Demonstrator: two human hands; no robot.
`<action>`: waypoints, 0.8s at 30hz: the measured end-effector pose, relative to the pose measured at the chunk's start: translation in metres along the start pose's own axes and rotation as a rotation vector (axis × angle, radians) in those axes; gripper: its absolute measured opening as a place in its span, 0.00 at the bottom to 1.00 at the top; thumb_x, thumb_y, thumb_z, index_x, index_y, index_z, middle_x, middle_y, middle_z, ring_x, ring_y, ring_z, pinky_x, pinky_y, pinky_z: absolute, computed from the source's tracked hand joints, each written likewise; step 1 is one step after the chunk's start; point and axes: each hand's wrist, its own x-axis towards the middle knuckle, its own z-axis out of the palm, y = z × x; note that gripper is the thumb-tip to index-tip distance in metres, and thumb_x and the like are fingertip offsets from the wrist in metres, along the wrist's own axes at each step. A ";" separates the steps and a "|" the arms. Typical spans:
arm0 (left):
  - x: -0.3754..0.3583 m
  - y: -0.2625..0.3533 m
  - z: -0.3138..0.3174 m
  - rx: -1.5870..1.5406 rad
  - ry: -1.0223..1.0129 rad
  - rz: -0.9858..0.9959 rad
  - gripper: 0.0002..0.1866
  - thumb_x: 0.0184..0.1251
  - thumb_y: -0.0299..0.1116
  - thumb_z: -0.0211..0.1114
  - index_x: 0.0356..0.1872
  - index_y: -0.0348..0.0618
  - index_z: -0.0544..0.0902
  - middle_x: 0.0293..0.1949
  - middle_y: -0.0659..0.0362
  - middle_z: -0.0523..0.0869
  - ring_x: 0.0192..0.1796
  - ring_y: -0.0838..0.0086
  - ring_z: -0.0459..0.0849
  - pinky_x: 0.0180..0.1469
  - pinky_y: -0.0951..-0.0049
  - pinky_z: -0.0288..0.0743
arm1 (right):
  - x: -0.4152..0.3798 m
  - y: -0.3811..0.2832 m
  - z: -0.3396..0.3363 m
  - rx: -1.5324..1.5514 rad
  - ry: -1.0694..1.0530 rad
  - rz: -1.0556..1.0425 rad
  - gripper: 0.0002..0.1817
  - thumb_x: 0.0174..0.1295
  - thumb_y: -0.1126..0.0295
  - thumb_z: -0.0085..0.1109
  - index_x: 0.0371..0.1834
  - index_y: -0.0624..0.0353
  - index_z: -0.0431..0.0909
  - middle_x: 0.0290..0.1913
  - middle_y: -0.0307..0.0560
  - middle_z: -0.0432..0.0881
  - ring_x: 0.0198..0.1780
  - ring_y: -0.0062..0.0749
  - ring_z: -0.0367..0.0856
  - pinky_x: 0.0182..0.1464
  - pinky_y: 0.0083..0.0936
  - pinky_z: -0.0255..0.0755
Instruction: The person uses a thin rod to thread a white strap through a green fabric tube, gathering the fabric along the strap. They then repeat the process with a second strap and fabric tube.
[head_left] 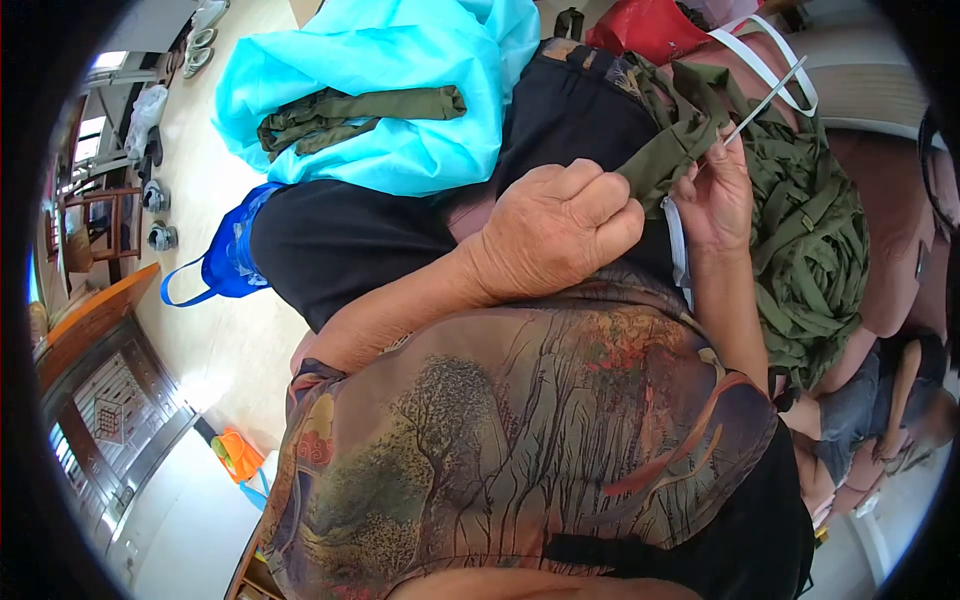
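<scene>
My left hand (570,225) is closed in a fist at the near end of an olive green fabric strip (665,155). The strip stretches from it to my right hand (718,195), whose fingers are pinched around a thin metal rod (768,98) that slants up to the right. Where the rod meets the cloth is hidden by my fingers. A large tangled pile of olive green strips (810,240) lies beside my right forearm. Across my lap is a bright cyan cloth or bag (420,160), with a folded bundle of green strips (365,108) on it.
A blue bag (235,250) hangs by my left knee. A red bag (645,28) and a white strap (800,85) are at the top right. Another person (850,420) sits at the right. Several shoes (157,195) stand on the pale floor (215,130).
</scene>
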 end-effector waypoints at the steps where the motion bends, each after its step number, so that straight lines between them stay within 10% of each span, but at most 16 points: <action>1: 0.000 0.001 0.000 -0.022 -0.020 0.006 0.13 0.41 0.27 0.68 0.33 0.44 0.80 0.35 0.59 0.77 0.34 0.68 0.80 0.34 0.71 0.76 | 0.000 -0.001 -0.002 0.016 -0.007 0.000 0.14 0.69 0.71 0.57 0.57 0.55 0.72 0.43 0.39 0.82 0.29 0.20 0.74 0.21 0.11 0.60; 7: 0.007 -0.002 0.004 -0.466 0.037 -0.176 0.09 0.57 0.30 0.71 0.37 0.40 0.81 0.36 0.57 0.82 0.37 0.65 0.81 0.41 0.69 0.77 | 0.002 -0.007 -0.004 0.036 -0.021 0.031 0.16 0.68 0.70 0.58 0.57 0.55 0.71 0.41 0.40 0.82 0.30 0.20 0.76 0.20 0.12 0.60; 10: 0.018 -0.012 0.004 -0.632 0.093 -0.752 0.08 0.71 0.32 0.61 0.42 0.37 0.81 0.39 0.56 0.85 0.43 0.71 0.83 0.45 0.71 0.77 | 0.006 -0.009 -0.002 0.061 -0.173 0.052 0.15 0.68 0.71 0.58 0.57 0.57 0.72 0.41 0.44 0.82 0.31 0.21 0.77 0.20 0.11 0.60; 14: 0.039 -0.034 0.008 -1.424 -0.074 -0.987 0.21 0.78 0.45 0.53 0.44 0.33 0.81 0.38 0.53 0.86 0.37 0.71 0.84 0.40 0.74 0.79 | 0.006 -0.019 0.009 -0.023 -0.203 0.081 0.14 0.69 0.70 0.57 0.55 0.59 0.72 0.41 0.46 0.82 0.29 0.20 0.76 0.20 0.09 0.58; 19: 0.057 -0.032 0.011 -1.919 -0.420 -0.918 0.25 0.76 0.51 0.53 0.47 0.34 0.81 0.34 0.51 0.87 0.29 0.71 0.82 0.31 0.71 0.77 | 0.010 -0.034 0.024 -0.196 -0.155 0.058 0.11 0.70 0.68 0.57 0.52 0.60 0.75 0.41 0.44 0.83 0.26 0.17 0.73 0.20 0.07 0.58; 24: 0.098 -0.049 -0.027 -1.671 -0.056 -0.694 0.21 0.76 0.45 0.54 0.49 0.33 0.80 0.34 0.52 0.86 0.32 0.72 0.83 0.31 0.75 0.76 | -0.001 -0.058 0.010 -0.445 0.047 -0.005 0.12 0.71 0.66 0.55 0.49 0.62 0.78 0.32 0.43 0.84 0.23 0.14 0.70 0.21 0.08 0.57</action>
